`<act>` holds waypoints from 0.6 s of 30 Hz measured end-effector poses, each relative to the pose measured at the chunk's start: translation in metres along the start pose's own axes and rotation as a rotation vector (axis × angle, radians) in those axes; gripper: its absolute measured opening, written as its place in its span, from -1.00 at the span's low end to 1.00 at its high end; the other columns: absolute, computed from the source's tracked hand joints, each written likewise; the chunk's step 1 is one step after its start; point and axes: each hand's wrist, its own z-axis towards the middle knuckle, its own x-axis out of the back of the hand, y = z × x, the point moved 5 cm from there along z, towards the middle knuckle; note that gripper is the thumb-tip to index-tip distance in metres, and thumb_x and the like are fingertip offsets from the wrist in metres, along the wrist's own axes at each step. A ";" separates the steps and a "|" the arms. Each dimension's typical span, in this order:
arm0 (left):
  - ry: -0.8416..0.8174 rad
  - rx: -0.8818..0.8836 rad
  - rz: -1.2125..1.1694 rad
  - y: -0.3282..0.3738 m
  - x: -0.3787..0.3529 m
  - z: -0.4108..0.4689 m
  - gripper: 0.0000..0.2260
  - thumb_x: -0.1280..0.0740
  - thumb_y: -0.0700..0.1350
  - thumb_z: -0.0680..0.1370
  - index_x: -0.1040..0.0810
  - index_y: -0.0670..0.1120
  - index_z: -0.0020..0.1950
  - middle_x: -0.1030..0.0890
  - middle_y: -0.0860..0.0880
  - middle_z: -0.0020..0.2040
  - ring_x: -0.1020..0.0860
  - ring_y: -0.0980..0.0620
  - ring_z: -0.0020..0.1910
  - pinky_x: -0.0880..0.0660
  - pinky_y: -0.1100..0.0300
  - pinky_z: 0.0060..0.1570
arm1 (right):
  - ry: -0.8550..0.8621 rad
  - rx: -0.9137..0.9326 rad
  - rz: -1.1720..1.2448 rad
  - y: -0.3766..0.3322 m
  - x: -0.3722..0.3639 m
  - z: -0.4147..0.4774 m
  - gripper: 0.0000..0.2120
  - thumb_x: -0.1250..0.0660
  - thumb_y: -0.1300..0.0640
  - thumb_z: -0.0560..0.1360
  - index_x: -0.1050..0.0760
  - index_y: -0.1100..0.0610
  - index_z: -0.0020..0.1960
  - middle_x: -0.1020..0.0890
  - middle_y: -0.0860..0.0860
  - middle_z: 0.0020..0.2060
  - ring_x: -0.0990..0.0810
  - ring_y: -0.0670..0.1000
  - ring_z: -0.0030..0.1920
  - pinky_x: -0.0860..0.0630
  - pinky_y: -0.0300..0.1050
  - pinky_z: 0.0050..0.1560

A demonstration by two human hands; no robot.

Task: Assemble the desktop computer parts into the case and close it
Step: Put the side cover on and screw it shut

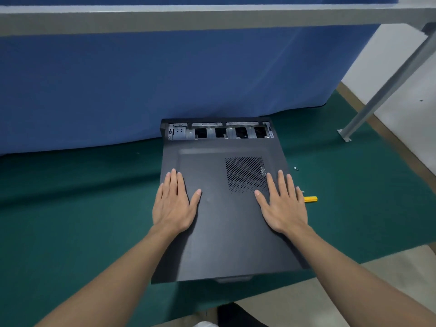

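On the green surface (pixel 70 208) in front of me, the black computer case (pixel 271 128) lies on its side, its far end close against a blue cloth (pixel 165 79) that hangs behind it. The side panel (pixel 226 232) sits on top of the case and covers most of it. Beyond the panel's far edge I can see an uncovered strip of the inside, with silver metal brackets and dark openings. My left hand (pixel 173 206) presses flat on the left part of the panel, its fingers (pixel 174 182) straight and slightly spread, gripping nothing. My right hand (pixel 284 208) lies flat on the right part in the same way, its fingers (pixel 282 182) straight and pointing away from me, the thumb resting at the lower edge of the perforated vent grille (pixel 243 173). Just right of the case, past my right hand, a yellow tool handle (pixel 311 198) lies on the surface; the rest of the tool is hidden behind the hand. Farther back on that side lie a couple of small screws (pixel 296 168), apart from the case. A grey bar (pixel 188 17) crosses the top of the view, and a slanted metal leg (pixel 389 81) comes down at the right.
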 end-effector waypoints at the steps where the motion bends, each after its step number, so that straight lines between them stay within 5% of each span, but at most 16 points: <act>1: 0.026 0.007 0.026 0.000 0.000 0.004 -0.30 0.19 0.28 0.61 0.18 -0.15 0.58 0.19 -0.07 0.59 0.23 0.03 0.56 0.23 0.13 0.50 | 0.017 0.007 -0.013 -0.001 -0.002 0.006 -0.31 0.32 -0.37 0.51 0.23 -0.09 0.55 0.21 -0.01 0.54 0.28 0.02 0.52 0.19 0.06 0.50; 10: 0.044 0.044 0.081 0.005 0.002 0.063 -0.31 0.22 0.27 0.60 0.20 -0.15 0.58 0.20 -0.06 0.59 0.25 0.05 0.55 0.26 0.14 0.49 | 0.027 0.009 -0.027 -0.010 0.000 0.071 -0.30 0.39 -0.40 0.47 0.24 -0.13 0.54 0.22 -0.05 0.54 0.30 -0.01 0.52 0.25 0.15 0.47; 18: 0.061 0.042 0.095 0.005 0.002 0.070 -0.31 0.24 0.28 0.59 0.20 -0.14 0.58 0.20 -0.06 0.59 0.26 0.05 0.55 0.28 0.14 0.49 | 0.031 -0.004 -0.034 -0.012 0.002 0.081 -0.30 0.37 -0.41 0.47 0.23 -0.14 0.54 0.21 -0.05 0.54 0.28 0.02 0.52 -0.08 0.21 0.41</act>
